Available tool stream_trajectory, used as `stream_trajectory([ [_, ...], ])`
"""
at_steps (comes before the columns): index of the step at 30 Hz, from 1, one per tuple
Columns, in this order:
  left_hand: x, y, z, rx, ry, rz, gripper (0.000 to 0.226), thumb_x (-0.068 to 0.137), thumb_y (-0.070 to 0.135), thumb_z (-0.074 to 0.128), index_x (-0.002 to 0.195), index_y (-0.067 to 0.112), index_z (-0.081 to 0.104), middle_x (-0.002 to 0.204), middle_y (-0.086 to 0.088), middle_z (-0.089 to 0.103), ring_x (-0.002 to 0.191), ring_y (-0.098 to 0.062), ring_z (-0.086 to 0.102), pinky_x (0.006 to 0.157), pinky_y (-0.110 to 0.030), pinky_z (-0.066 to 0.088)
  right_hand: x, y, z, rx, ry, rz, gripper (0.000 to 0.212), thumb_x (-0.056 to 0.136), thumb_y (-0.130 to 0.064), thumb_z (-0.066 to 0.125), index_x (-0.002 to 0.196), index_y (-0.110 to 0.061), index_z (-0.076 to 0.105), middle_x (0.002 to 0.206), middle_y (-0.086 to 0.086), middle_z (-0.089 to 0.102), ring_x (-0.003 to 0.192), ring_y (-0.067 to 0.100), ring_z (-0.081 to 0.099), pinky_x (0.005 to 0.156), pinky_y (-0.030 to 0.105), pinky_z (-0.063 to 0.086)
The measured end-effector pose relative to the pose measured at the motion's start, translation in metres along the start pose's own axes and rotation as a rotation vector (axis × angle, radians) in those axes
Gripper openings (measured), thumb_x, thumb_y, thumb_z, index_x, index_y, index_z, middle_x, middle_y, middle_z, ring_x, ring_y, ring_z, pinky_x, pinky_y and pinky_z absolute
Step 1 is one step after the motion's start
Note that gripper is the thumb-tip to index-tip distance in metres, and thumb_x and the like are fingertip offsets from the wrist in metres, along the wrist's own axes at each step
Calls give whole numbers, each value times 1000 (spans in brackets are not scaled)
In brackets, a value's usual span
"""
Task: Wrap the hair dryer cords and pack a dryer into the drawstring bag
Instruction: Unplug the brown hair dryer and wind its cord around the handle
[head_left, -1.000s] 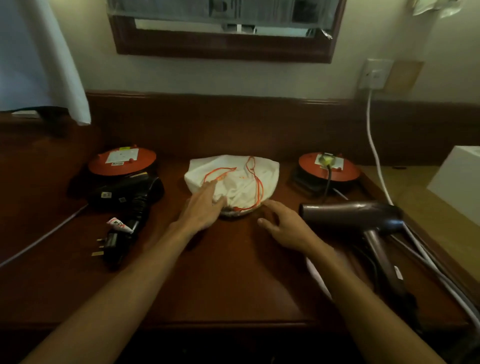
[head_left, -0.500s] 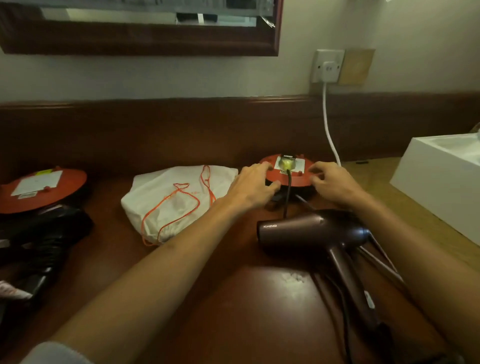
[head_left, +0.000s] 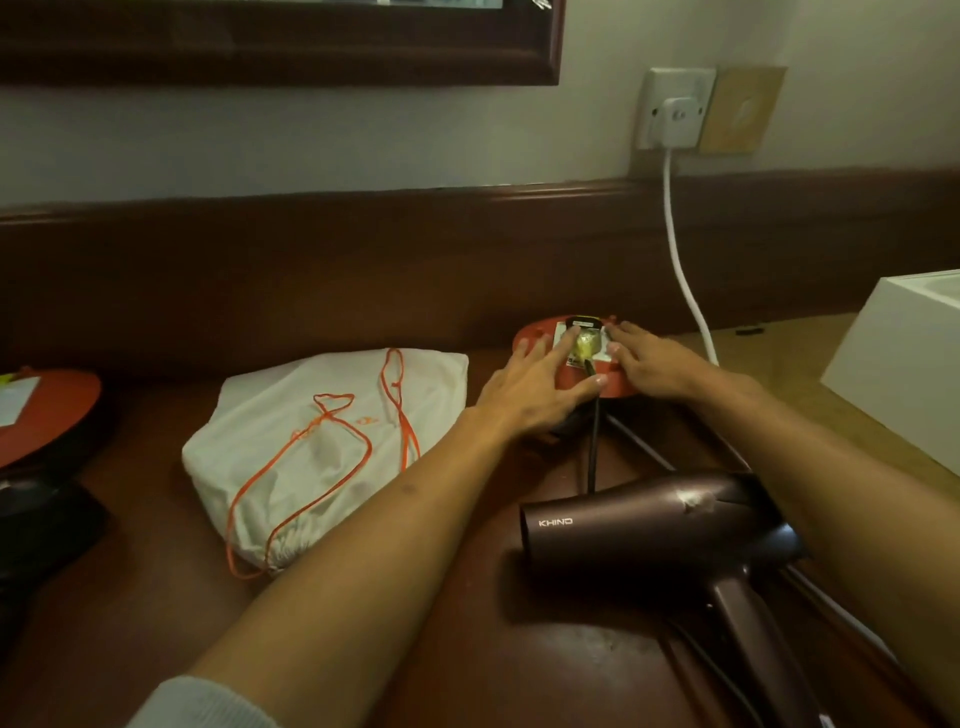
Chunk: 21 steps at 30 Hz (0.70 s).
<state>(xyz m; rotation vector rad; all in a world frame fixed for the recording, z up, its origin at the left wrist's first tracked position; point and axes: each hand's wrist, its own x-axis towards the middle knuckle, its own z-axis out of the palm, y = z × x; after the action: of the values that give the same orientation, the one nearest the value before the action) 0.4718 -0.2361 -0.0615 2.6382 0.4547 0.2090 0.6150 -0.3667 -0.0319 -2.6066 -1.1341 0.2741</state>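
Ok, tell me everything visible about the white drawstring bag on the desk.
The drawstring bag is off-white cloth, soft and slightly rumpled, lying flat on the dark wooden desk. Its gathered mouth points toward the camera, cinched shut, with thin orange cords looping loosely across the top. It bulges a little, contents unseen. The left forearm passes over its near right corner; neither hand touches it.

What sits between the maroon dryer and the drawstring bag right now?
The left forearm crosses the desk between the maroon dryer and the drawstring bag. The dryer's dark cord also runs up to the orange reel, where both hands rest on the plug.
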Motion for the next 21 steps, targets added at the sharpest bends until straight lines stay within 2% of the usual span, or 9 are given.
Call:
stream_trajectory([
  [6,2,1,-3,5,-31,-9,85,92,76,40,159,44,0,171,1,3,157,-29,-3,120,-60,17,-7,-7,-8,-154,-37,3,53,109,-34,26,160,-21,16,167,9,13,152,33,20,121,45,17],
  [10,-2,1,-5,-44,-64,-11,83,93,74,40,159,44,-2,171,0,-1,156,-29,-7,122,-61,14,-11,-15,-12,-181,-40,10,52,108,-35,30,158,-21,22,165,9,24,148,36,28,118,49,24],
  [13,-5,-3,-9,-93,-63,12,77,100,61,43,160,41,-2,171,-1,0,156,-28,-8,123,-59,12,-7,-15,-26,10,-65,53,51,105,-34,46,153,-22,38,159,9,37,144,33,37,114,42,32],
  [16,-5,-7,-2,-113,-30,0,89,98,50,56,160,36,-8,171,-2,2,157,-26,-3,123,-58,15,-3,-16,-39,331,2,99,53,101,-23,57,151,-14,42,153,11,45,138,30,44,106,35,39],
  [18,-3,-10,4,-146,-2,-51,101,95,52,61,159,31,-14,170,-7,3,157,-27,3,123,-56,20,1,-21,-38,391,67,108,57,100,-32,58,150,-10,43,153,14,44,139,31,43,109,38,38],
  [21,-1,-13,5,-162,0,-69,107,92,54,63,160,25,-14,170,-9,2,157,-26,7,122,-53,23,6,-40,-25,261,16,107,73,93,-56,57,145,-6,46,145,16,51,131,33,51,104,42,44],
])
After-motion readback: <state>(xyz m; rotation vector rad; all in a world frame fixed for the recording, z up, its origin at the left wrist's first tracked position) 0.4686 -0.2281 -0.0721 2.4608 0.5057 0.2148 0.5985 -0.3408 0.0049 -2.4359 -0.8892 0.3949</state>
